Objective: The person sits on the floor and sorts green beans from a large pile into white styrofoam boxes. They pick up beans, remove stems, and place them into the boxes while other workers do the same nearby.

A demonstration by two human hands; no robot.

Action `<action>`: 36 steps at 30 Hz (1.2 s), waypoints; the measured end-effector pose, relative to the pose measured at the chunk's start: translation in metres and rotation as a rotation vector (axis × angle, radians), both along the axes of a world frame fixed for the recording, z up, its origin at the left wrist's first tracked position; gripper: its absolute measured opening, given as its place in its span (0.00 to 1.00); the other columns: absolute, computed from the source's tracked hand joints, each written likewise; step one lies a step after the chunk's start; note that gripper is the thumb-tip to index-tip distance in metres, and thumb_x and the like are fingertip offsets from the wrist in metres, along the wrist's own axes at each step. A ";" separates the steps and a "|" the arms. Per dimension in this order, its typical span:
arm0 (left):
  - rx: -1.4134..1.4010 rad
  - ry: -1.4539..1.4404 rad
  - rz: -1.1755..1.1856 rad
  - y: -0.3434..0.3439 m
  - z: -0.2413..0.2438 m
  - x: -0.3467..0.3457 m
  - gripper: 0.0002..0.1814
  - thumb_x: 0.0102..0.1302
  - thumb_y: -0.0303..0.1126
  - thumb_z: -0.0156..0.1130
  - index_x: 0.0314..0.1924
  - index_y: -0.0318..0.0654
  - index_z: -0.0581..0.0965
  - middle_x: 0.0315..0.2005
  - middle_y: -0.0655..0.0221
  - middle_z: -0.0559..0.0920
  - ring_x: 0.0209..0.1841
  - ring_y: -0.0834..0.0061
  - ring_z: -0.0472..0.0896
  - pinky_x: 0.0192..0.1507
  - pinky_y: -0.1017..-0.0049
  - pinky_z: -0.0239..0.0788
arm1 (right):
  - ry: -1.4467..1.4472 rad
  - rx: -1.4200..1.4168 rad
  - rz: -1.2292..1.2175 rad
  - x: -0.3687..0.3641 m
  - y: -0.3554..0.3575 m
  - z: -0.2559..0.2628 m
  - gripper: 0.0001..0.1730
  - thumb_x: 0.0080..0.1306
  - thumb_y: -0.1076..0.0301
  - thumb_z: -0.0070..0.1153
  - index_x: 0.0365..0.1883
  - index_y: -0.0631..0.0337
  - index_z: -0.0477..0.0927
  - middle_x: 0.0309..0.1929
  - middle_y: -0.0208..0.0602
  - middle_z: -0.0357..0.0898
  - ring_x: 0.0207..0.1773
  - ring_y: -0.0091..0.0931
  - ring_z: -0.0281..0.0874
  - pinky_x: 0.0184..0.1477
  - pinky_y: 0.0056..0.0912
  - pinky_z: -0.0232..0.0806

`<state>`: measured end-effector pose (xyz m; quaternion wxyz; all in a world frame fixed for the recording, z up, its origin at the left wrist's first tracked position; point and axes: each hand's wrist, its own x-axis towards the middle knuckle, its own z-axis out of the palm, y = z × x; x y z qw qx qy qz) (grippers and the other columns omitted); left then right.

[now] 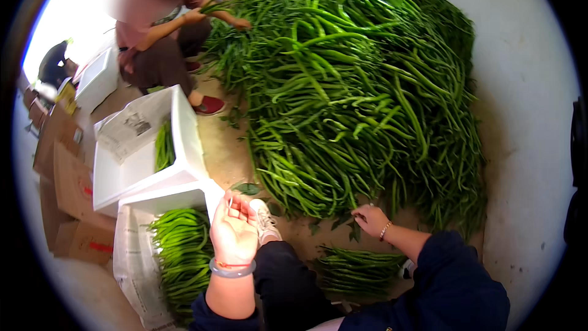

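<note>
A large heap of long green chili peppers (330, 101) fills the floor before me. My left hand (235, 227) is palm up beside a white foam box (131, 262), its fingers curled loosely around nothing that I can see. Newspaper lines that box, and rows of green peppers (181, 257) lie in it. At the heap's near edge, my right hand (371, 219) reaches down by some leaves (353, 232); its fingertips are bent, and whether they pinch anything is unclear. Just below it, a neat bundle of peppers (360, 270) rests on the floor between my legs.
A second foam box (186, 147) with newspaper and a few peppers stands behind the first. Cardboard boxes (76, 188) lie at the left. A co-worker (161, 41) crouches at the heap's upper left, holding peppers. Another person bends farther back. A pale wall (523, 124) borders the right side.
</note>
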<state>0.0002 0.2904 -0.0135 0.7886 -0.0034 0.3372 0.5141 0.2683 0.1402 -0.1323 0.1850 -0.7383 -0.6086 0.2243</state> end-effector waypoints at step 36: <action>0.266 0.291 -0.825 -0.120 -0.081 0.171 0.18 0.60 0.35 0.45 0.49 0.39 0.61 0.44 0.66 0.68 0.41 0.75 0.69 0.45 0.75 0.58 | 1.762 -0.054 -0.562 0.077 0.008 0.059 0.08 0.60 0.69 0.39 0.37 0.60 0.64 0.34 0.36 0.69 0.39 0.27 0.70 0.41 0.33 0.65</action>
